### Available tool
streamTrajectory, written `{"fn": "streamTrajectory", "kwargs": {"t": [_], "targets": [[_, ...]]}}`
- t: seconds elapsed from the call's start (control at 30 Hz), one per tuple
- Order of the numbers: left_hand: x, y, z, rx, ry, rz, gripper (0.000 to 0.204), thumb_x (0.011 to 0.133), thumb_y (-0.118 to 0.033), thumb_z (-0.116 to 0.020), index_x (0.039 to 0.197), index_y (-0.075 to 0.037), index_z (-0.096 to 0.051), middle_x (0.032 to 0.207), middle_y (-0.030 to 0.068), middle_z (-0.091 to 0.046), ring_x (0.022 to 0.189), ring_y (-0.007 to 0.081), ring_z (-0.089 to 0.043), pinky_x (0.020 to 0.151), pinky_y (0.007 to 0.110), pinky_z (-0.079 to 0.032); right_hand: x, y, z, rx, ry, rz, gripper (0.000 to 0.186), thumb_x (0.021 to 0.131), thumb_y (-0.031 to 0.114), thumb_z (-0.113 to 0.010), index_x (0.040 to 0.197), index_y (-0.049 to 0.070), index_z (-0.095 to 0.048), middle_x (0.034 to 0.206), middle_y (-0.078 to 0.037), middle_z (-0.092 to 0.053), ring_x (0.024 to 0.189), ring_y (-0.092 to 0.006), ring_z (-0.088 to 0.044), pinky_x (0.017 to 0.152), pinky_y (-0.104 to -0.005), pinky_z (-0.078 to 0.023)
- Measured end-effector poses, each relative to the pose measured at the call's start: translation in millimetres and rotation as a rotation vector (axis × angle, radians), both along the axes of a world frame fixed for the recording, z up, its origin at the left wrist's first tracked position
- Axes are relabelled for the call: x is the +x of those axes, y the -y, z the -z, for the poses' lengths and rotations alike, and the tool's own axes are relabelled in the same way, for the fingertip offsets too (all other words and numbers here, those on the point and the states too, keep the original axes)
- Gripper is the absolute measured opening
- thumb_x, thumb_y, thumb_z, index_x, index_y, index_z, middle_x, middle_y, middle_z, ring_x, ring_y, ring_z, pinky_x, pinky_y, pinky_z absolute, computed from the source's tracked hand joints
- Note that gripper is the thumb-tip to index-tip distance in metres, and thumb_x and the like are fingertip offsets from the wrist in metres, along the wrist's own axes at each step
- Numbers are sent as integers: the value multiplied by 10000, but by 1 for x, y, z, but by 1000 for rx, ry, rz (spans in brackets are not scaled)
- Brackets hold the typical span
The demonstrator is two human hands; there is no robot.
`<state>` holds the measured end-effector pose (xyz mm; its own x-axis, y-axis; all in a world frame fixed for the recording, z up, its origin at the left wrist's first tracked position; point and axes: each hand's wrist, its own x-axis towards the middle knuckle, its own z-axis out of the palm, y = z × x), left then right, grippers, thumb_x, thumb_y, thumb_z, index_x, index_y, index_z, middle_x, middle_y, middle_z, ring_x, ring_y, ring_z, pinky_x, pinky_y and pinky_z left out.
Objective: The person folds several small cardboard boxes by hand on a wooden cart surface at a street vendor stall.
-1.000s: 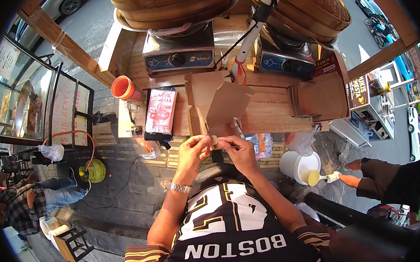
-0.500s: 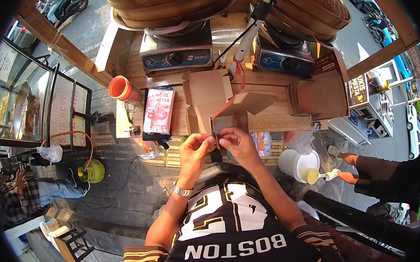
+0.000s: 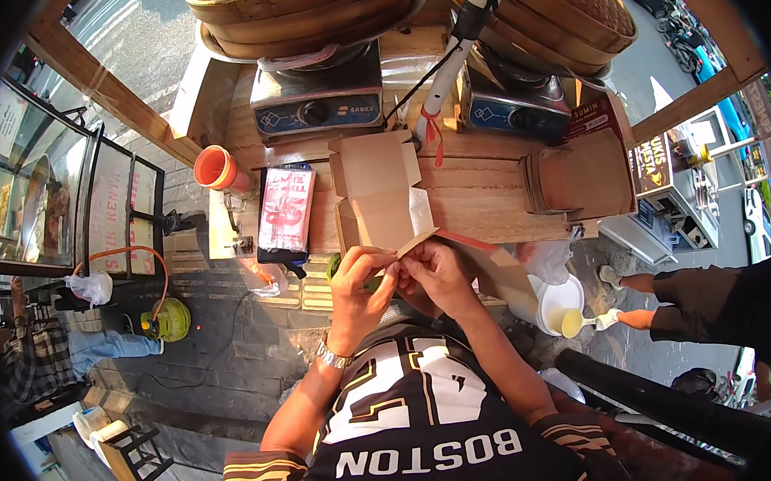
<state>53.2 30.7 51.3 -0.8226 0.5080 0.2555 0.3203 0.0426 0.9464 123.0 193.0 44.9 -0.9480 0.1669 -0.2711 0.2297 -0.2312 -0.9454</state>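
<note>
Close to my body, both hands are closed on a brown cardboard box (image 3: 499,273) that is partly folded. My left hand (image 3: 359,287) pinches its near-left edge with fingertips. Beside it, my right hand (image 3: 437,279) grips a corner, and a long panel slants out to the right past the counter edge. The fingers hide the fold between them. Just beyond, another cardboard box (image 3: 376,183) lies unfolded and open on the wooden counter (image 3: 471,190).
Stacked brown cartons (image 3: 578,178) stand to the right. On the left are a plastic-wrapped white-and-red pack (image 3: 285,210) and an orange cup (image 3: 217,168). Bamboo steamers (image 3: 307,14) sit on stoves behind a white pole (image 3: 442,85). A white bucket (image 3: 555,296) is below right.
The held box has come down off the counter toward me and turned, its panel now slanting to the lower right. The box on the counter is now more uncovered.
</note>
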Motion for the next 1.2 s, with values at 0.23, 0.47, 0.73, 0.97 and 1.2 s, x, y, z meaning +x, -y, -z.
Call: {"fn": "streamTrajectory", "kwargs": {"t": [0.23,0.47,0.73,0.97,1.2], "targets": [[-2,-9,-8,7,125,-110,80,918,11,-711,916,50,-642,940,80,-574,820,141,-662,689,264,-606,11,5,-23,818,-166,-46,198,939,179,-742,1036,29,-656,863,-109,-655,745,-256,-663,659,-357,-525],[-25,-5,2,116,366,-48,155,1040,-133,-622,990,13,-633,949,41,-565,850,89,-623,736,245,-595,45,-2,-31,1433,-345,-35,302,832,193,-773,1112,113,-695,1158,-29,-620,1044,-248,-582,911,-420,-444],[-34,15,35,-76,146,-160,139,1016,-110,-629,1028,19,-681,933,87,-634,833,153,-630,703,286,-506,57,-175,-29,1886,-45,547,252,947,227,-654,1153,91,-705,1229,-49,-651,1063,-304,-566,917,-473,-413],[-33,21,37,-79,198,-132,136,1018,-115,-635,999,8,-689,906,67,-636,810,124,-603,638,255,-472,53,-245,14,2041,115,442,231,971,272,-625,1132,128,-709,1199,-31,-650,1078,-281,-561,904,-496,-410],[-28,36,43,-83,255,-154,163,1058,-132,-588,1027,-5,-685,916,6,-681,842,70,-613,742,229,-496,53,-248,34,1921,65,402,284,965,333,-637,1148,128,-710,1181,-31,-662,1096,-268,-571,933,-487,-409]]}}
